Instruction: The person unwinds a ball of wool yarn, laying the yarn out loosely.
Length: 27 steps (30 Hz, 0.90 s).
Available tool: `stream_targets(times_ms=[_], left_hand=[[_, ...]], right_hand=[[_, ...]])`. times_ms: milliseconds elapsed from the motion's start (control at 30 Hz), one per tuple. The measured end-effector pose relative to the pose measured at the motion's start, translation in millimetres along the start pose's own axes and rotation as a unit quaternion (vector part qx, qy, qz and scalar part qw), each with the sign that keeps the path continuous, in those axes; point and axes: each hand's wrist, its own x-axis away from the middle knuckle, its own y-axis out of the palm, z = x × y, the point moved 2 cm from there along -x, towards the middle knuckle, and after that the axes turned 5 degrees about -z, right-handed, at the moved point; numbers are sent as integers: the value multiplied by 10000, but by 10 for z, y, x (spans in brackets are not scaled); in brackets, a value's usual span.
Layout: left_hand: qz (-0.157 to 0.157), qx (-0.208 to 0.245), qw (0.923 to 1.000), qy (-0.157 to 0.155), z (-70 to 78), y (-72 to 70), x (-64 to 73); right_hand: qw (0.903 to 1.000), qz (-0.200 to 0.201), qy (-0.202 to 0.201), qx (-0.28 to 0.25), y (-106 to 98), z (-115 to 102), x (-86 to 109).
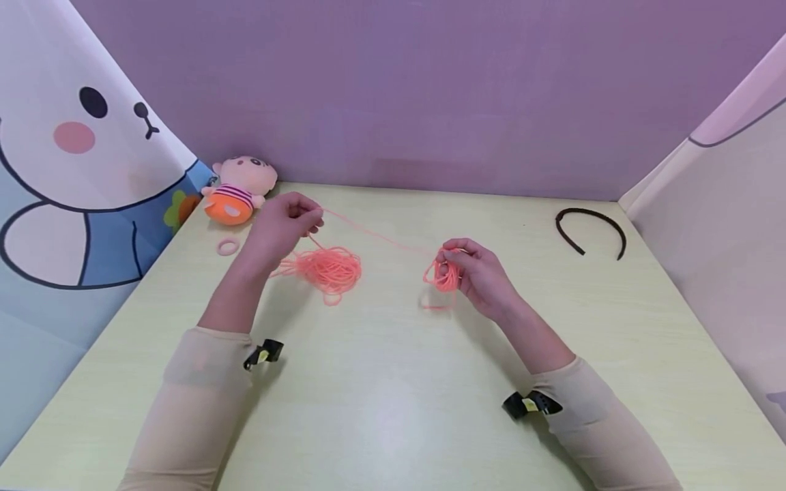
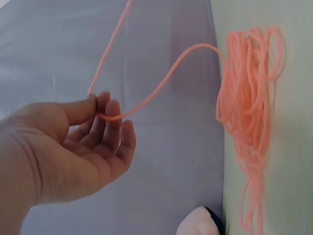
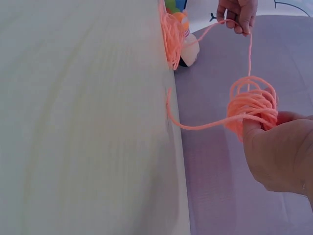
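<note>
Left hand (image 1: 281, 228) pinches thin coral cord (image 2: 160, 86) near a loose, loopy heap (image 1: 331, 269); right hand (image 1: 485, 278) grips a rounded coil (image 3: 250, 106).

Head view bright; pale glare on tabletop (image 1: 387, 423), soft shadows beside arms (image 1: 196, 409); wrist views dimmer.

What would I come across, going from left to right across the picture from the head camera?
Plush toy → loose heap of coral cord → small coil of the same cord, held in the right hand → black headband.
</note>
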Motion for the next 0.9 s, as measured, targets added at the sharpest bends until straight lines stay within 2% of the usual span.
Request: stream_targets(times_ms=[100, 200, 300, 433, 533, 667, 767, 900], left_hand=[[378, 241, 9989, -151, -33, -76, -5], [360, 177, 9988, -280, -67, -95, -11], [-32, -146, 9997, -182, -98, -28, -35], [-730, -294, 9968, 164, -73, 188, -49], [-1271, -264, 9907, 407, 4, 405, -11], [-1916, -312, 9774, 842, 124, 696, 86], [-2215, -353, 9681, 1120, 188, 880, 161], [-2389, -448, 9619, 1255, 219, 1053, 233]], right_hand=[[10000, -10, 29, -21, 2, -3, -3], [10000, -71, 45, -1, 5, -3, 3], [9997, -238, 37, 47, 19, -4, 13], [9978, -633, 30, 175, 53, 0, 31], [9948, -972, 41, 298, 76, 9, 45], [9897, -1312, 62, 563, 110, 12, 63], [9863, -1457, 92, 765, 127, 13, 71], [9829, -1615, 114, 877, 133, 19, 75]])
